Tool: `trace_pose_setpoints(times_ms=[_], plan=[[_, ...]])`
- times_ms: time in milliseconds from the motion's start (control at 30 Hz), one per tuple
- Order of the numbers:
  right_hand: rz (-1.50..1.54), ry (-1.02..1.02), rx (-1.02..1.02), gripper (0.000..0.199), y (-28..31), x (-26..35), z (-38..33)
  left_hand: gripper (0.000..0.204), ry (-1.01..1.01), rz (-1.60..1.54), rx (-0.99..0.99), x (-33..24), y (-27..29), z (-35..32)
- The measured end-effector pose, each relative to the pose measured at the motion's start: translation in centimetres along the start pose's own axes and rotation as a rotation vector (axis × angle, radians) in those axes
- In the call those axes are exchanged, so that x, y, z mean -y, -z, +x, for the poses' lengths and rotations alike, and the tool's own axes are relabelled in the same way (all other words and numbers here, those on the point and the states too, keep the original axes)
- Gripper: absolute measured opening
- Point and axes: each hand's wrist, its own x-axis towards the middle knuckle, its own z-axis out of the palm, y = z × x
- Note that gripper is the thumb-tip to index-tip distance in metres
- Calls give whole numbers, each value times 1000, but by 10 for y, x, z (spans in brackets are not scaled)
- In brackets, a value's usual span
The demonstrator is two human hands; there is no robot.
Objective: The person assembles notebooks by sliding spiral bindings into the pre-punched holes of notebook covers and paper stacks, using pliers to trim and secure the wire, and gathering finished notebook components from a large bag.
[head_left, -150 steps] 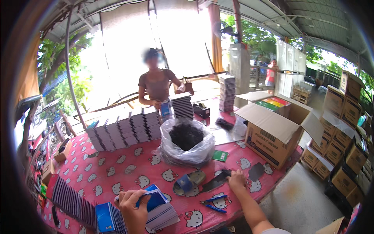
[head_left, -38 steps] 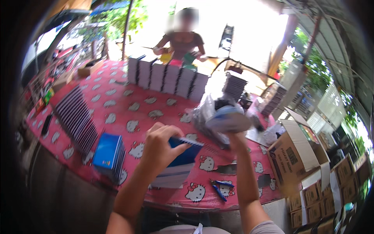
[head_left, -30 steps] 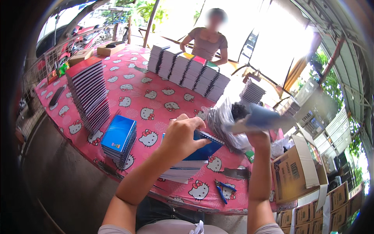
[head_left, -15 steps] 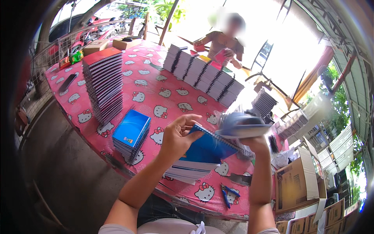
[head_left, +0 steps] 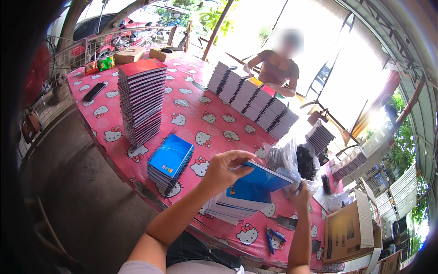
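Observation:
A blue-covered spiral notebook (head_left: 267,179) is held tilted above the table's near side. My left hand (head_left: 228,171) pinches its upper left corner between thumb and fingers. At the other end of the binding, my right hand (head_left: 299,196) is closed with its fingertips at the coil's end; a little blur hides the exact grip. Beneath the notebook lies a fanned stack of white-paged books (head_left: 232,208), partly covered by it. Blue-handled cutting pliers (head_left: 274,239) lie on the table near my right forearm.
A short stack of blue notebooks (head_left: 171,155) and a tall red-topped stack (head_left: 142,98) stand left on the pink tablecloth (head_left: 182,119). Upright page blocks (head_left: 253,101) form a row before a co-worker (head_left: 278,68). Black coils (head_left: 306,162) in clear plastic and a cardboard box (head_left: 349,228) are right.
My right hand has come down from holding up a blurred blue-and-white sheaf to the coil's right end. My left hand keeps its corner grip. The whole view has shifted slightly.

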Motion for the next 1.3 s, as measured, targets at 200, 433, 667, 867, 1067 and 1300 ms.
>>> trace_pose_setpoints(times_ms=[200,433,667,867,1067,1300], plan=[[-55,-35,356,50,-6,-48,-78,33,-56,230,19,-19,-16,8],[193,329,-58,42,115,165,-34,33,-35,291,-68,-4,-19,-10],[-182,602,472,43,36,212,9,33,102,118,-107,0,-6,-16],[-260,522,571,42,37,208,8,32,125,145,-85,-2,-9,-20],[354,391,-351,38,63,144,-68,27,74,58,25,-5,-12,-12],[-301,40,41,63,-11,-10,-176,20,-747,295,93,-42,-54,13]])
